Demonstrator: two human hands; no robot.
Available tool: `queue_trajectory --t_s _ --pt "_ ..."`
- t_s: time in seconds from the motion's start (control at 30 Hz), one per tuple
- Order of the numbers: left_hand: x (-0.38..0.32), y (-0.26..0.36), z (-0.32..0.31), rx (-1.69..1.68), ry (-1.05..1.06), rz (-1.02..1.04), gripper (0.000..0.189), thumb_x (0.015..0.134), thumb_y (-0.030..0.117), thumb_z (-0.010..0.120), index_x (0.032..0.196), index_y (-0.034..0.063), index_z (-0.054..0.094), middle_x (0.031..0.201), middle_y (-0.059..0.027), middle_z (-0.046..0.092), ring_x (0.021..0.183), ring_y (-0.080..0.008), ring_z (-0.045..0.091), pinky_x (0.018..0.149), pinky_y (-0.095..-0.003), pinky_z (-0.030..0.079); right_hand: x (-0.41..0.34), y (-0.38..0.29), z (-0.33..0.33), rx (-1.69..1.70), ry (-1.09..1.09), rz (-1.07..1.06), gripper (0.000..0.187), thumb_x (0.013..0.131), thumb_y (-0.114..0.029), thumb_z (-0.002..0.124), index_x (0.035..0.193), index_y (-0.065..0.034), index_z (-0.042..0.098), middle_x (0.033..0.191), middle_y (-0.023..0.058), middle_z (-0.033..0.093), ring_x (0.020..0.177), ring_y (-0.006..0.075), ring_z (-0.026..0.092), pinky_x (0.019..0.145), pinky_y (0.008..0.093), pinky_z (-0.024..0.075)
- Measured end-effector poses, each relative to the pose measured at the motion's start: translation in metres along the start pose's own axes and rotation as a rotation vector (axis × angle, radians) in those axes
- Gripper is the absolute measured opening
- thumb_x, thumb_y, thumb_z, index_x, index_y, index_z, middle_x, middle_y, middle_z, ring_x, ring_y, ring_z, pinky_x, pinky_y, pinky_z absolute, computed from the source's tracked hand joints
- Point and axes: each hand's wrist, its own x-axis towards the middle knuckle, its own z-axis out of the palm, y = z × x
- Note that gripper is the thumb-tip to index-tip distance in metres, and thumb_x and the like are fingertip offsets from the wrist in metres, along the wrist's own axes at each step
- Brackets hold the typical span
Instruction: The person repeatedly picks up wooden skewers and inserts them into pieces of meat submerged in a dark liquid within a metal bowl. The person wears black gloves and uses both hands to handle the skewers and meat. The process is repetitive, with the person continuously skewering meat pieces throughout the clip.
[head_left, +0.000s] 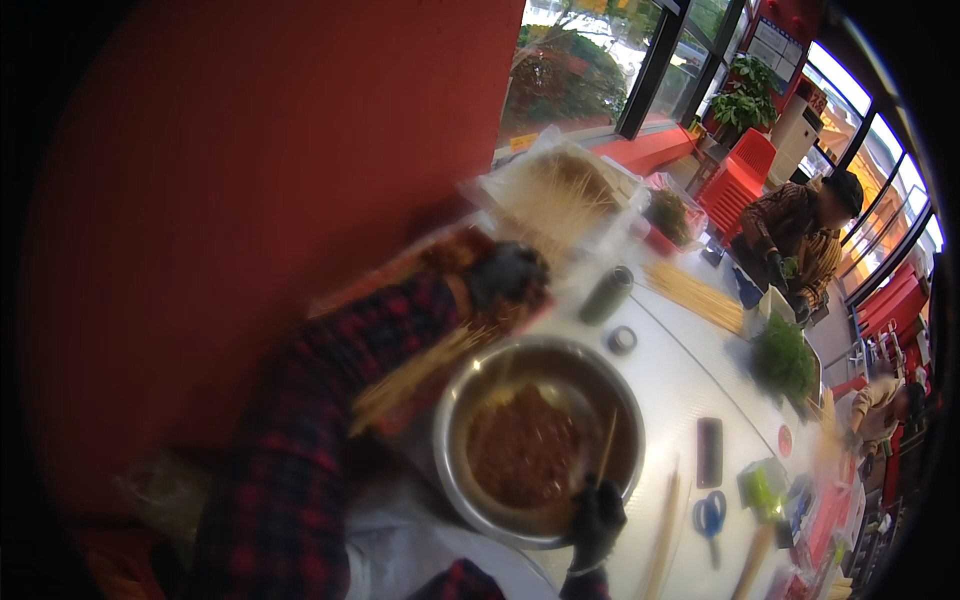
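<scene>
A large steel bowl (536, 345) stands in front of me, with reddish-brown marinated pieces, probably meat (525, 442), in its bottom. At the bowl's near right rim, my gloved right hand (598, 521) grips a thin wooden skewer (609, 442) that points up over the bowl. My left hand (510, 276), also in a black glove, is stretched out over a red tray (536, 316) beyond the bowl. Blur hides its fingers and whatever may be in them. Filled skewers (450, 259) lie in that tray, their bare stick ends (420, 375) pointing towards me.
Past the tray lies a plastic bag of bare skewers (562, 187). A dark bottle (606, 295), its cap (622, 340), a phone (709, 452), blue-handled scissors (709, 517) and green herbs (784, 356) occupy the white table (675, 375). A red wall (300, 150) borders the left. Co-workers (799, 225) sit across.
</scene>
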Motion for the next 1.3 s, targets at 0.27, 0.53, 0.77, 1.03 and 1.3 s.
queue_trajectory --t_s 0.27,0.53,0.77,1.03,1.3 --pt "0.002 -0.003 -0.076 1.254 0.081 0.264 0.017 0.077 0.01 0.063 0.091 0.0 0.062 0.078 -0.011 0.061 0.065 -0.0225 0.06 0.061 -0.0332 0.049 0.001 -0.004 -0.004 0.035 0.013 0.044 0.018 0.087 -0.01 0.051 0.096 -0.0003 0.063 0.064 0.0057 0.062 0.057 0.0105 0.055 0.053 0.0251 0.0427" --pt "-0.003 -0.044 -0.011 1.464 -0.193 0.614 0.02 0.083 0.019 0.054 0.071 0.0053 0.061 0.065 -0.0071 0.057 0.058 -0.0216 0.055 0.056 -0.0356 0.046 -0.003 -0.009 -0.01 0.262 -0.103 0.062 0.022 0.091 -0.01 0.048 0.107 -0.002 0.061 0.068 0.0006 0.055 0.05 0.0042 0.044 0.046 0.0187 0.0346" --pt "-0.047 -0.138 0.085 0.911 -0.679 0.833 0.016 0.068 0.001 0.063 0.083 0.0048 0.061 0.082 -0.0108 0.06 0.075 -0.0267 0.059 0.066 -0.0347 0.048 -0.002 -0.006 -0.011 0.237 -0.079 0.058 0.021 0.091 -0.01 0.05 0.107 -0.0049 0.062 0.064 -0.0018 0.053 0.049 0.0037 0.044 0.045 0.0196 0.035" --pt "-0.105 -0.172 0.141 1.051 -0.895 0.685 0.009 0.063 0.008 0.064 0.072 0.0089 0.062 0.066 -0.0139 0.058 0.062 -0.0314 0.058 0.058 -0.0374 0.047 -0.003 -0.007 -0.009 0.158 -0.081 0.033 0.021 0.091 -0.011 0.049 0.107 -0.0055 0.062 0.063 -0.0017 0.054 0.047 0.0039 0.044 0.042 0.0209 0.0337" --pt "-0.066 -0.201 0.092 0.057 -0.762 -0.288 0.01 0.079 0.013 0.056 0.08 0.0062 0.063 0.071 -0.0087 0.06 0.061 -0.0215 0.056 0.059 -0.0332 0.045 -0.001 -0.01 -0.01 0.122 -0.107 0.001 0.021 0.091 -0.01 0.048 0.106 -0.005 0.061 0.061 -0.0008 0.053 0.048 0.0042 0.045 0.044 0.021 0.0355"
